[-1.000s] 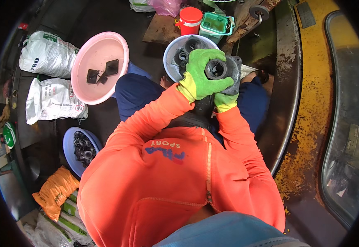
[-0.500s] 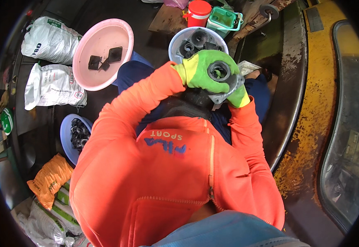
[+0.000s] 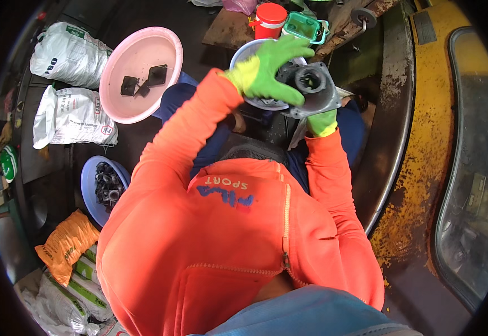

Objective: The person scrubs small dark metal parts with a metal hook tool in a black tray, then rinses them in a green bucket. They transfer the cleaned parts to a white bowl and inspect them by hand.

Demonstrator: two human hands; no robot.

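A dark grey square-flanged part with a round raised collar (image 3: 325,96) is held over my lap. My right hand (image 3: 323,121), in a green glove, grips it from underneath; most of its fingers are hidden by the part. My left hand (image 3: 270,73), gloved in green as well, is open beside the part, thumb and fingers spread wide, with nothing in it. Beneath and beyond my left hand stands a pale blue basin (image 3: 240,55) that holds dark parts, largely covered by the hand and the held part.
To the left is a pink basin (image 3: 108,78) with several black square pieces. A blue basin (image 3: 89,187) of small dark parts sits nearer. White sacks (image 3: 70,56) and an orange bag (image 3: 67,246) line the left. A red jug (image 3: 270,19) stands ahead; rusty yellow machinery (image 3: 423,145) borders my right.
My left hand has let go of the part, opened and moved up and left. The part has shifted slightly right in my right hand, with its collar uncovered.
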